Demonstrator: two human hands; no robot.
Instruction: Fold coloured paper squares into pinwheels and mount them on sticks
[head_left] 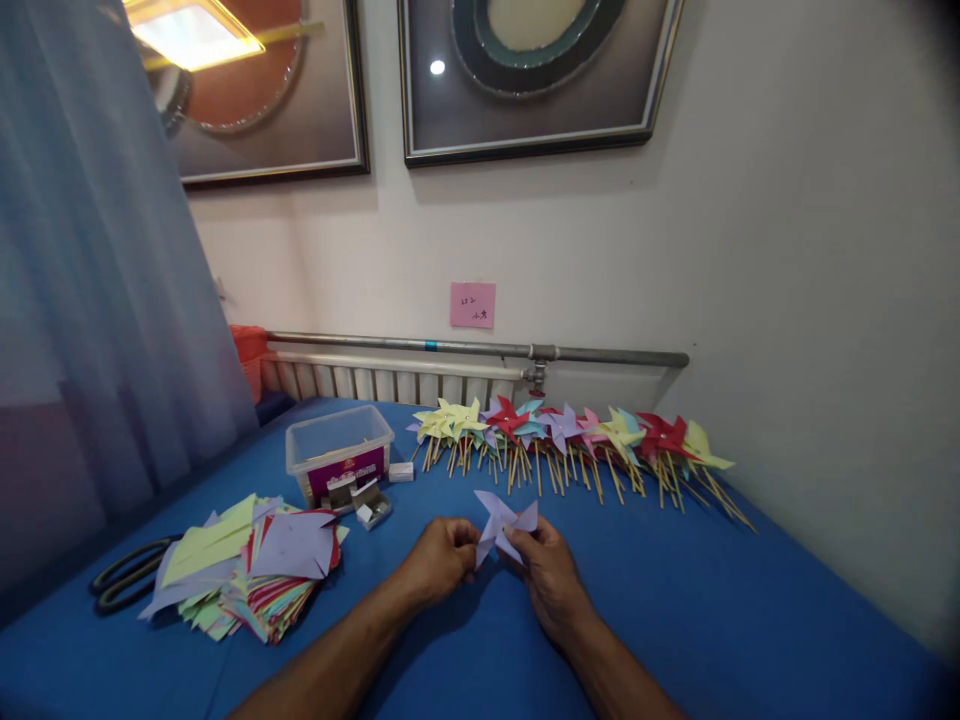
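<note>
A lavender paper pinwheel, its blades folded to the middle, is held above the blue cloth by my right hand. The thumb presses at its centre and the fingers lie behind it. No stick shows on this pinwheel. My left hand is just beside its left blade, with thumb and fingertips pinched together; whatever is between them is too small or hidden to name. To the left lies a pile of cut paper sheets in lavender, yellow, red and green. Finished-looking pinwheels on sticks lie in a row behind my hands.
Black-handled scissors lie at the left, partly under the paper. A clear plastic tub stands behind small open boxes and a small white box. A radiator and pipe run along the wall. A blue curtain hangs left.
</note>
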